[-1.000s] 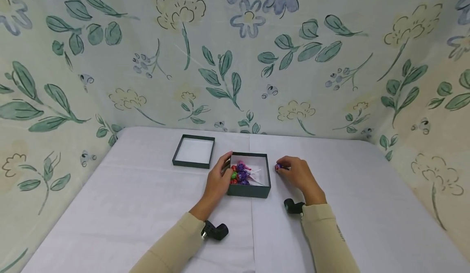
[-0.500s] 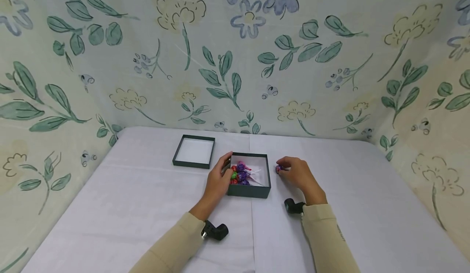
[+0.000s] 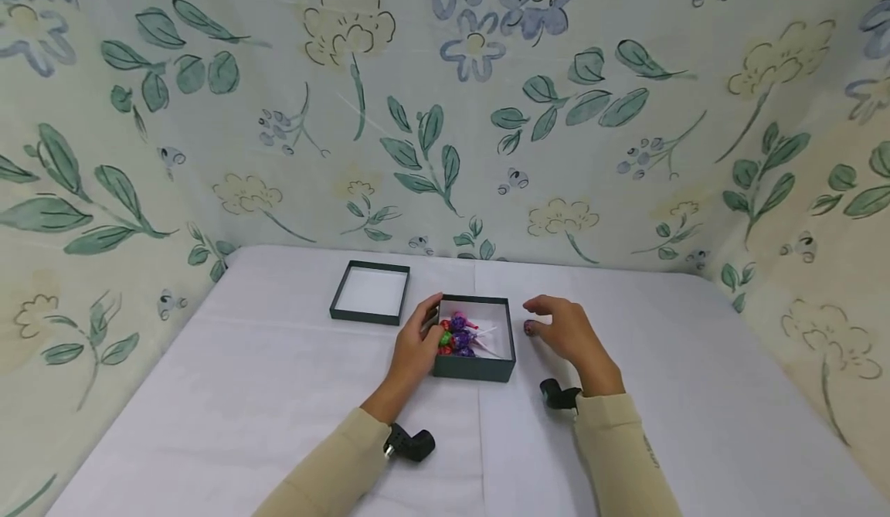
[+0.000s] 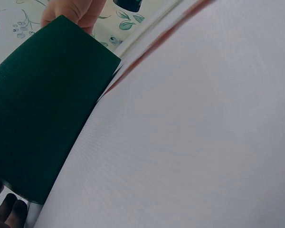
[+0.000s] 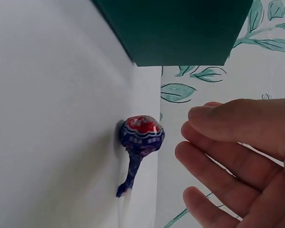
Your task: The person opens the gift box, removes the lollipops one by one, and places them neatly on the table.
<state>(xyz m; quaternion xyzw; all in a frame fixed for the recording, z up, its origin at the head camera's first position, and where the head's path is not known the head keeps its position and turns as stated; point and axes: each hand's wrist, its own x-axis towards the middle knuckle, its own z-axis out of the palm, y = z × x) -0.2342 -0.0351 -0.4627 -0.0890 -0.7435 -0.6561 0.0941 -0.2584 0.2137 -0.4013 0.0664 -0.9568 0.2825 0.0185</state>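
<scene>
In the head view, my left hand [image 3: 412, 353] holds the left side of a dark green open box [image 3: 476, 369]. Several wrapped lollipops [image 3: 460, 339] lie inside it, with purple, red and green wrappers and white sticks. Right of the box, my right hand [image 3: 572, 338] has its thumb and fingers spread apart. One lollipop [image 5: 142, 135] with a purple and red wrapper lies on the white cloth beside these fingers; the right wrist view shows a gap between them. The left wrist view has the box's green wall [image 4: 52, 109] with left fingertips [image 4: 16, 211] at its lower edge.
A dark green lid [image 3: 370, 293] with a white inside lies behind and left of the box. White cloth [image 3: 278, 393] covers the table. Flower-patterned fabric [image 3: 445, 115] hangs at the back and both sides.
My right fingers have opened and let go of the lollipop, which now lies on the cloth. The left hand stays on the box. The head view has tilted up slightly.
</scene>
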